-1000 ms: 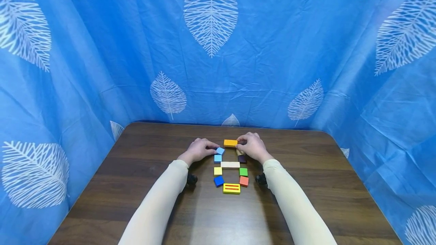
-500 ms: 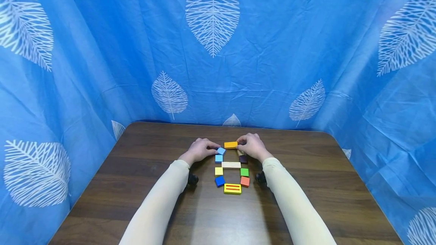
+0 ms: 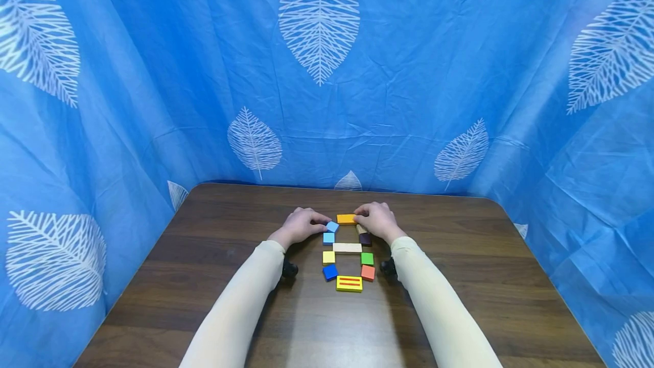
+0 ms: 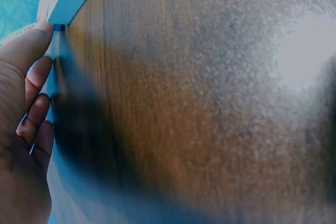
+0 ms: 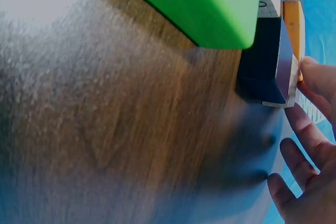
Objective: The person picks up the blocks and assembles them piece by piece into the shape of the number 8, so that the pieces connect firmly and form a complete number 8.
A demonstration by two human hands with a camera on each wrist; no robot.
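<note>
In the head view, my left hand point(image 3: 300, 224) pinches the left corner of a light blue block point(image 3: 332, 227) between thumb and index finger. Its thumb touches the block's corner in the left wrist view, where the index fingertip is hidden. Across from it, my right hand point(image 3: 378, 220) holds the right end of an orange block point(image 3: 346, 219) with thumb and index finger. The orange block lies at the far end of a ring of blocks. Just below the right fingers are a thin wooden block point(image 3: 360, 230) and a black block point(image 3: 365, 239); the right hand partly covers the wooden one.
Nearer in the ring lie a blue block point(image 3: 328, 238), a cream bar point(image 3: 347, 248), a yellow block point(image 3: 328, 258), a green block point(image 3: 367, 258), a dark blue block point(image 3: 330, 272), a red-orange block point(image 3: 368, 272) and a red-striped yellow block point(image 3: 349, 283). Behind the brown table point(image 3: 230, 231) hangs blue cloth point(image 3: 317, 129).
The orange block has slid slightly toward me, nearer the light blue and wooden blocks, with my right fingers on it. My left hand stays in place at the light blue block.
</note>
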